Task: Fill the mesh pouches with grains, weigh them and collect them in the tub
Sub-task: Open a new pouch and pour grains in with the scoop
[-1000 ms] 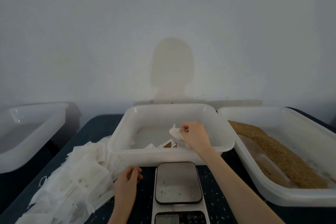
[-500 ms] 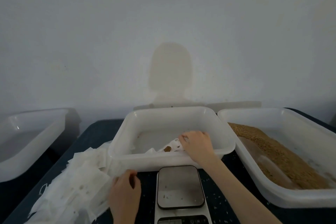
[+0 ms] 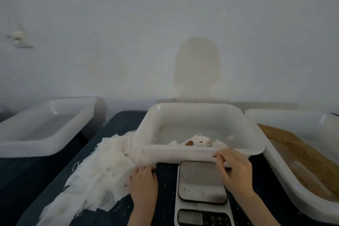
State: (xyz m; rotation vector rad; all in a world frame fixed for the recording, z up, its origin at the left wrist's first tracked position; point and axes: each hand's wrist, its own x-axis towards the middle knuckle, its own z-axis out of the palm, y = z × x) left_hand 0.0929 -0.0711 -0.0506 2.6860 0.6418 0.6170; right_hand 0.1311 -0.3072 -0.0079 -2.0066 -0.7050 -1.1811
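Dark speckled tabletop (image 3: 165,174) against pale wall (image 3: 128,24)

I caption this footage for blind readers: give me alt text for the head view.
Left hand rests on a pile of empty mesh pouches; right hand hovers over a bare scale. Behind: middle tub holding filled pouches, grain tub right.

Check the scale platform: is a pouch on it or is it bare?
Bare of pouches. The dark square platform of the white digital scale carries only a few stray grains; the right hand overlaps its far right corner.
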